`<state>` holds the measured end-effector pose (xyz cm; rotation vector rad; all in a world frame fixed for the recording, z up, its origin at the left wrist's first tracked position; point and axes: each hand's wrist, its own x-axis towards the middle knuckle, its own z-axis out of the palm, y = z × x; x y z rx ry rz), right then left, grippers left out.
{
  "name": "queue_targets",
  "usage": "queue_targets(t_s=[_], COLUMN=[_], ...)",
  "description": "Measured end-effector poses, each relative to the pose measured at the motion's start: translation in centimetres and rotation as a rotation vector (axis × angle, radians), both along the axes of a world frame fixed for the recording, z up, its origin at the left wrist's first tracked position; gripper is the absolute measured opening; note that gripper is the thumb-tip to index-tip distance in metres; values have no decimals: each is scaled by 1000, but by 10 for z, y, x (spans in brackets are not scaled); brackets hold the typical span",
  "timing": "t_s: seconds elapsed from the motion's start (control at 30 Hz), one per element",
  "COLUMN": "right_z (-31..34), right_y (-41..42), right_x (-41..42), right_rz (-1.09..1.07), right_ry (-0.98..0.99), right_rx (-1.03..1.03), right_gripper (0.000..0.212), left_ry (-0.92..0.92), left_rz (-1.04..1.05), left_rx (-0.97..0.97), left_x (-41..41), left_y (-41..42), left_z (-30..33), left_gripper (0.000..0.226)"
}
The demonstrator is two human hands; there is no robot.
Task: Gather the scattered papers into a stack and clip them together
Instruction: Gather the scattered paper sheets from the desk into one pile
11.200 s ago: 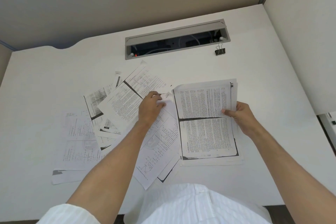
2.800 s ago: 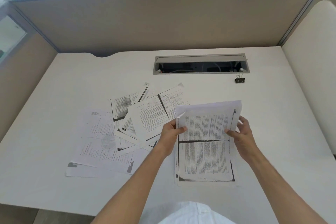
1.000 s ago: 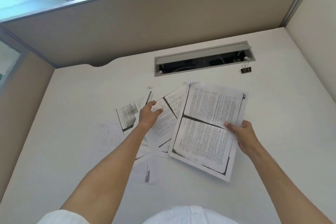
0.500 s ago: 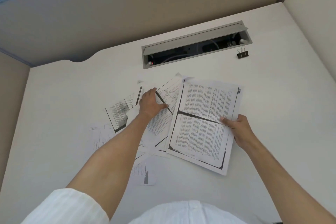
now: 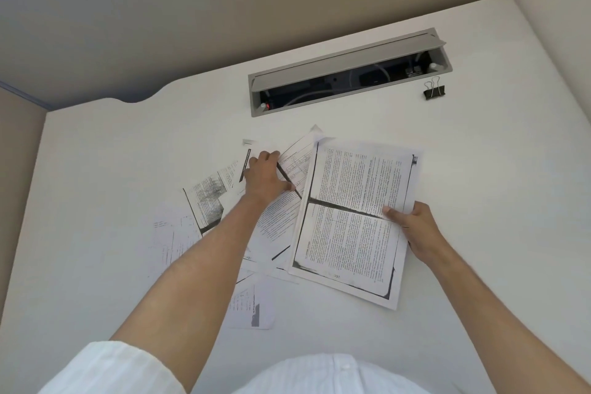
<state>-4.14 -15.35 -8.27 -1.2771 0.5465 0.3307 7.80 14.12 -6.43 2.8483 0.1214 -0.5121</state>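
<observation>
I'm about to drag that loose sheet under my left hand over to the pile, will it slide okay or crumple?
The sheet lies flat on the smooth white desk, so it will probably slide easily under the left hand. It looks thin, so likely floppy if lifted by one edge. It overlaps other papers, which may drag along.

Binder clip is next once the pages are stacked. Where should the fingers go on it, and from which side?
Pinch the two wire handles of the binder clip from above. It rests on its black body with the loops pointing up and away, on bare desk right of the cable tray. The right hand, now holding the stack, looks nearer.
</observation>
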Motion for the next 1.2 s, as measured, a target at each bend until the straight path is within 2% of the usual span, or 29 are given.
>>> queue_targets(t_s=[0.27,0.37,0.5,0.67,0.83,0.93,1.07,1.2], right_z=[-3,-4,-6,-6,-4,-3,0,9], right_y=[2,3,3,9,15,20,26,29], right_x=[-3,-4,-6,-8,-16,-24,-33,-38], right_rz=[6,-6,-21,-30,12,36,72,131], right_ry=[-23,-17,-2,46,66,95,122,100], right_rx=[33,43,57,99,119,116,101,78], right_gripper=[23,22,22,25,30,27,30,31], left_ry=[49,86,145,200,358,354,381,361], left_rz=[40,71,229,547,657,765,777,677], left_rx=[-138,-190,-337,-660,-817,-942,-1076,-1045], left_x=[3,4,0,-29,-77,-103,-123,-132], left_y=[2,3,10,24,25,23,20,14], left_z=[1,5,10,16,8,2,3,10], left_gripper=[82,86,83,59,28,16,28,25])
